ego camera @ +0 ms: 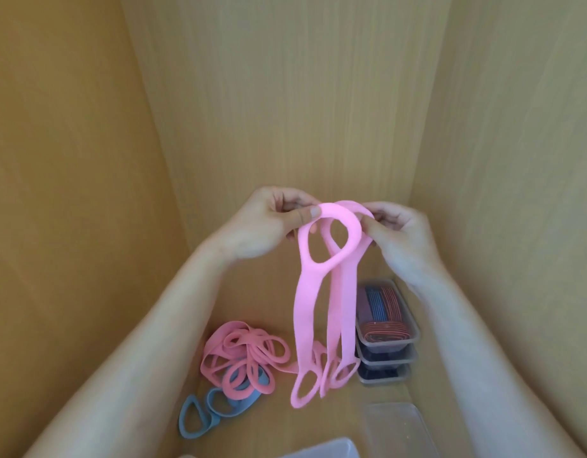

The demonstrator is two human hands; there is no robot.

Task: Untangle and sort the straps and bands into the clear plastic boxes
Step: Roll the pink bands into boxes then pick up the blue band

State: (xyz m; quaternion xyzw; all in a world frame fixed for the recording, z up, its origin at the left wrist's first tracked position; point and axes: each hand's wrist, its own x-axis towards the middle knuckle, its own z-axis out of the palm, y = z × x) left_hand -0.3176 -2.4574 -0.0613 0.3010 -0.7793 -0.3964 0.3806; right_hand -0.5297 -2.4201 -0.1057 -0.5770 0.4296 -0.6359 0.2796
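Observation:
Both my hands hold pink straps (pixel 305 305) up in the air over the wooden floor. My left hand (pixel 269 226) pinches the top loop on its left side. On the right side of that loop my right hand (pixel 397 236) pinches it too. The straps hang straight down, and their lower loops dangle near the floor. Below on the left lies a tangle of pink bands (pixel 242 358) over a grey-blue strap (pixel 216 408). To the right stands a stack of clear plastic boxes (pixel 414 337); the top one holds red and blue bands (pixel 383 307).
Wooden walls close in on the left, back and right. A clear lid or box (pixel 397 428) lies at the lower right. Another clear plastic piece (pixel 325 449) shows at the bottom edge.

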